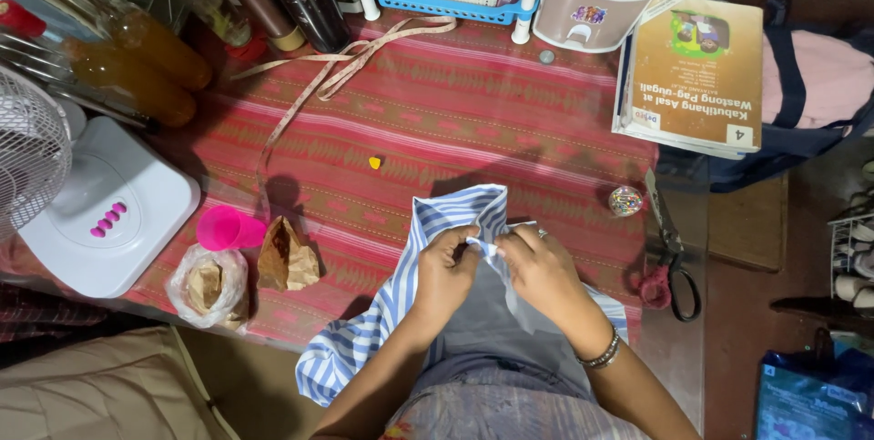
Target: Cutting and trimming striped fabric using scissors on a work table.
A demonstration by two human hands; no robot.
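While the red woven cloth [437, 103] covers the table beyond the grip, a blue-and-white striped fabric [382, 313] drapes from the pinch down over the near edge. Both hands meet at its upper hem: the left hand [446, 272] and right hand [543, 269] close fingertips on a small fold, perhaps a seam. Right of the grip lie scissors [672, 258]; just beyond it, a tiny yellow piece [374, 162].

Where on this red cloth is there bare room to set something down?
The widest bare patch of the red woven tablecloth lies between the small yellow piece, the beige ribbon and the tan book. It is crowded at the left by the pink plastic cup and brown paper bag, and near both hands on the blue striped fabric.
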